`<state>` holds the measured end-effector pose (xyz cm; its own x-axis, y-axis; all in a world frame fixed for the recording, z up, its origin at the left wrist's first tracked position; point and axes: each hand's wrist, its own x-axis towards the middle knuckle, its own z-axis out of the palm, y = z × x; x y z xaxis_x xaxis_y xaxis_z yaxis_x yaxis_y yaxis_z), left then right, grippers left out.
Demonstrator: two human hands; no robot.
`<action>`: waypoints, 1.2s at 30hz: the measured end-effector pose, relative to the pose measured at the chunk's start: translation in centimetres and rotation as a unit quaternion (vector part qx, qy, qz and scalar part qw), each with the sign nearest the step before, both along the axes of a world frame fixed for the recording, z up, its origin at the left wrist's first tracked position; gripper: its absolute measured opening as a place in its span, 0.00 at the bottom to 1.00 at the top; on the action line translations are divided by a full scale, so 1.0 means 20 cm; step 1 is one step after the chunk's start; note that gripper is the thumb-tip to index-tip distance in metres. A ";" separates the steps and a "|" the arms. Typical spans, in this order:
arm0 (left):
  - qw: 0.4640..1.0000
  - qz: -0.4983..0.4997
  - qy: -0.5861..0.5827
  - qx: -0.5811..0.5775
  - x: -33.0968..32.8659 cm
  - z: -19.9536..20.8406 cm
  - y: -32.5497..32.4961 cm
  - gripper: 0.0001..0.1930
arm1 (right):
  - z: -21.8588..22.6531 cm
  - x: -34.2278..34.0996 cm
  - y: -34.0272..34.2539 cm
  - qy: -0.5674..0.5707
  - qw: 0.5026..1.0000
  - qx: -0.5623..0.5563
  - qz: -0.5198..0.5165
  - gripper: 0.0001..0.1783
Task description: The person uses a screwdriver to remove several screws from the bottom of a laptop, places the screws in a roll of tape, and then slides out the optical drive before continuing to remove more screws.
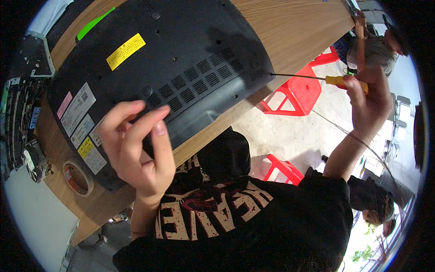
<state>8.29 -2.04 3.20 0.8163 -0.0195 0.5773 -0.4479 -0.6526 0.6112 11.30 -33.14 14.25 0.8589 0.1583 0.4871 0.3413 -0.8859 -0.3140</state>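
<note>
A black laptop (190, 41) lies underside up on the wooden table, with vent grilles, screw holes and several labels facing me. My right hand (369, 102) is closed around the yellow handle of a screwdriver (337, 81), held out to the right of the laptop. Its thin dark shaft points left, and the tip appears at the laptop's right edge; whether it touches cannot be told. Over the near left part of the laptop hovers my left hand (140, 149), its fingers loosely bent and apart. Nothing shows between those fingertips.
A tape roll (78, 178) lies on the wooden table (290, 27) near the laptop's left corner. Circuit boards and metal parts (22, 113) are along the left. Beyond the table edge stand red plastic stools (301, 93). Other people (376, 50) are at the right.
</note>
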 end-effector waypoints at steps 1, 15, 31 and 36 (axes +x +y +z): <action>0.998 -0.033 0.004 -0.047 0.01 0.01 -0.04 0.08 | 0.00 0.02 0.02 -0.043 0.998 -0.047 -0.008 0.16; 0.980 -0.129 -0.054 -0.140 0.27 0.14 -0.80 0.11 | 0.16 0.13 0.17 0.095 0.955 -0.282 0.020 0.22; 0.932 -0.321 0.055 -0.157 0.37 0.29 -0.73 0.11 | 0.16 0.08 0.14 -0.067 0.968 -0.238 0.050 0.18; 0.922 -0.362 0.138 -0.019 0.43 0.38 -0.66 0.09 | 0.13 0.07 0.10 -0.073 0.984 -0.102 0.127 0.09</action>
